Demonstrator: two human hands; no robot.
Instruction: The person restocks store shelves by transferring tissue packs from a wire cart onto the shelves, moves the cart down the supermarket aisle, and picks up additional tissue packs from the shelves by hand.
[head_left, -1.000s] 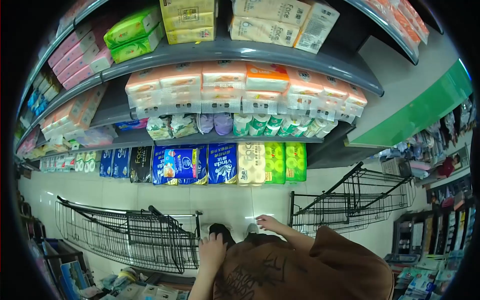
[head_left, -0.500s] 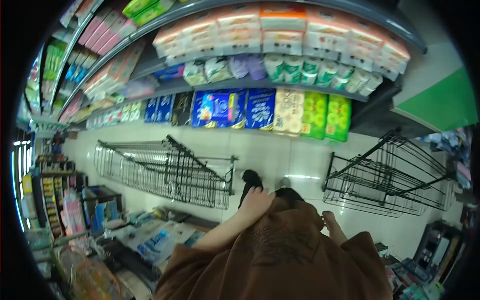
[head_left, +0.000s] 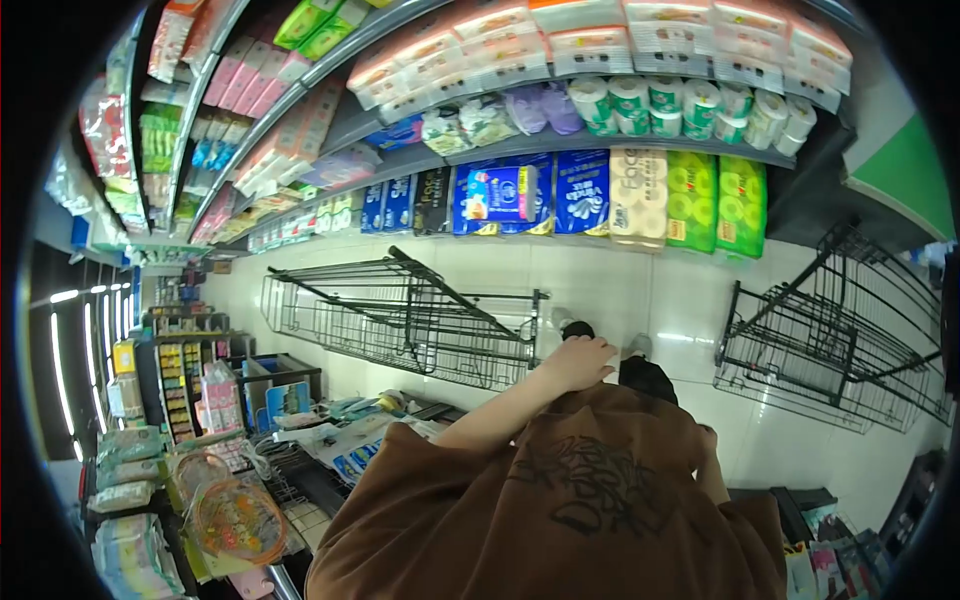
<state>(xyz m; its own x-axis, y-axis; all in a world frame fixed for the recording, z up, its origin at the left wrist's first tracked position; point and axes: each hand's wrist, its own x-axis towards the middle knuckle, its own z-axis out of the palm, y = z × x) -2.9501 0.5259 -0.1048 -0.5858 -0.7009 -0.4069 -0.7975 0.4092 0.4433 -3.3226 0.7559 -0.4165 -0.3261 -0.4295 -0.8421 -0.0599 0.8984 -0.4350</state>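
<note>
My left hand (head_left: 583,363) is held in front of the brown shirt (head_left: 600,490), its fingers loosely bent and a little apart, with nothing seen in it. Partly behind the shirt's right side is my right hand (head_left: 707,438); its fingers are mostly hidden. Left of my feet stands a black wire cart (head_left: 400,315), its near end close to my left hand. A second black wire cart (head_left: 830,330) stands on the right, away from my right hand.
Ahead, a long grey shelf (head_left: 400,160) carries tissue packs and paper rolls. Blue Vinda packs (head_left: 582,190) and green roll packs (head_left: 740,205) line its bottom. At the lower left are packaged goods (head_left: 235,515) and, farther back, a stocked rack (head_left: 180,375).
The view has swung left, so shelves and carts sit farther right and more of the left aisle shows. My right hand, stretched forward earlier, is now down beside the shirt. My left hand stays before it.
</note>
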